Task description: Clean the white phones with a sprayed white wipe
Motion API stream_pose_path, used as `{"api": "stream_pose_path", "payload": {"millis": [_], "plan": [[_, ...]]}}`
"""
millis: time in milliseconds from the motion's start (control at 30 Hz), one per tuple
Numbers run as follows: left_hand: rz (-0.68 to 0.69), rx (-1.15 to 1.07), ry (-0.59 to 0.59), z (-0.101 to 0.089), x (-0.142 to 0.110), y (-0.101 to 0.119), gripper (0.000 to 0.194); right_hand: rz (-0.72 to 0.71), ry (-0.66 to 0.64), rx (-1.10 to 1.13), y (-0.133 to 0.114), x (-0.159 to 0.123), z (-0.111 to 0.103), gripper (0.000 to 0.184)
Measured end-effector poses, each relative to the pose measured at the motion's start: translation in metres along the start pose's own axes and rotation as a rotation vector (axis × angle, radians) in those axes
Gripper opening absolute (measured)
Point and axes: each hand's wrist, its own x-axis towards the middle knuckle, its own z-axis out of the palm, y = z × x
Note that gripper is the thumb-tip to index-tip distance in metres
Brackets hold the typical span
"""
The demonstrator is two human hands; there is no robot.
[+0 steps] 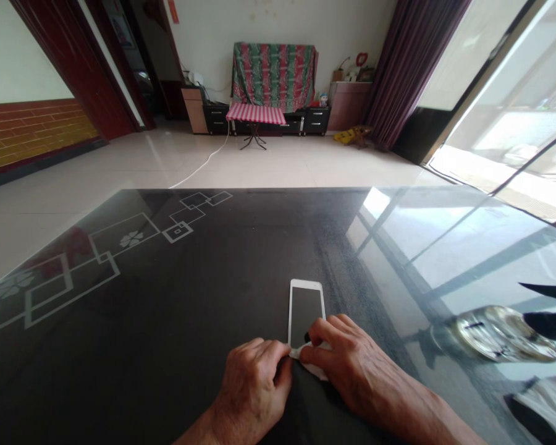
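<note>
A white phone (305, 309) with a dark screen lies flat on the black glass table (189, 296), near the front edge. My right hand (347, 355) rests over the phone's near end with its fingers curled, pressing a small white cloth or wipe (311, 364) against it. My left hand (254, 383) is closed beside it, its thumb and fingers pinching the left end of the same white piece. Both hands touch each other just below the phone.
A glass ashtray or dish (503, 334) sits at the table's right, with dark objects (549, 309) beyond it. The tabletop has a white square pattern (97, 253) at the left. Beyond the table lie tiled floor, a small covered table (256, 117) and curtains.
</note>
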Motion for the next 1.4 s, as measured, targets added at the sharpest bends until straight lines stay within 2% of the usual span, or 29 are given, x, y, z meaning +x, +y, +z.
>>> {"api": "stream_pose_path", "payload": {"millis": [233, 467, 800, 1167, 1400], "plan": [[-0.011, -0.016, -0.022, -0.001, -0.001, 0.0, 0.021, -0.041, -0.015, -0.002, -0.007, 0.011, 0.002, 0.023], [0.001, -0.003, 0.007, 0.0, 0.0, -0.001, 0.02, -0.017, 0.013, 0.049, 0.004, 0.001, -0.003, 0.026], [0.019, -0.023, 0.006, 0.001, 0.0, -0.001, 0.022, -0.04, -0.02, 0.03, -0.002, 0.01, 0.006, 0.02], [0.075, 0.018, 0.062, 0.004, 0.0, -0.004, 0.019, 0.037, -0.031, 0.067, 0.016, -0.001, -0.01, 0.026], [0.067, 0.01, 0.043, 0.004, -0.002, -0.006, 0.015, -0.009, -0.067, 0.098, 0.005, 0.001, -0.006, 0.029]]}}
